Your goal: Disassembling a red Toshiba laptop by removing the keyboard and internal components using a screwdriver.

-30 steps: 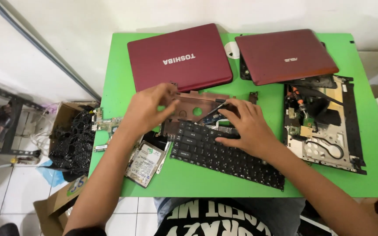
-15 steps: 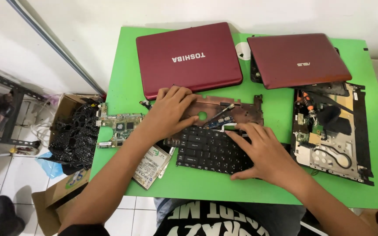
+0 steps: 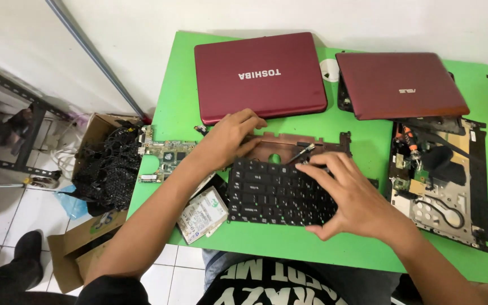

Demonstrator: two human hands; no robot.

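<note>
An informal laptop-repair workspace, probably in a home. A small green bench (image 3: 199, 85) stands against a plain white wall on a white-tiled floor (image 3: 7, 226). At its far edge lie two closed dark-red laptops (image 3: 258, 76) (image 3: 402, 85); at its right edge rests an opened laptop chassis (image 3: 441, 181) with exposed boards and cables. A bare circuit board (image 3: 165, 158) overhangs the left edge and a hard drive (image 3: 201, 214) lies at the near edge. Beside the bench, cardboard boxes (image 3: 94, 133) hold heaped black salvaged parts (image 3: 108, 172).
</note>
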